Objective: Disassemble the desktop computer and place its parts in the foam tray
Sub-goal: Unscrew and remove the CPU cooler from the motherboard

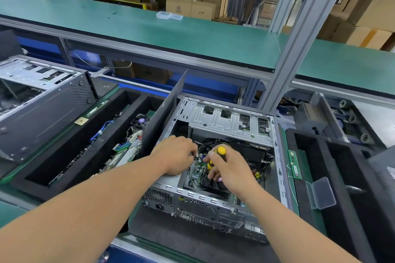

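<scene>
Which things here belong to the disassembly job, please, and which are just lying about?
In the job: open computer case, screwdriver gripped by right hand, left hand, foam tray.
Lying about: clear plastic box, cardboard boxes, second chassis.

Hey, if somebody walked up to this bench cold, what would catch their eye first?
Probably the yellow-handled screwdriver gripped in the right hand, poised over the green motherboard inside the open computer case at centre. The left hand reaches into the case beside it, fingers curled among the cables. To the left, a black foam tray already holds circuit boards and a small fan.
</scene>
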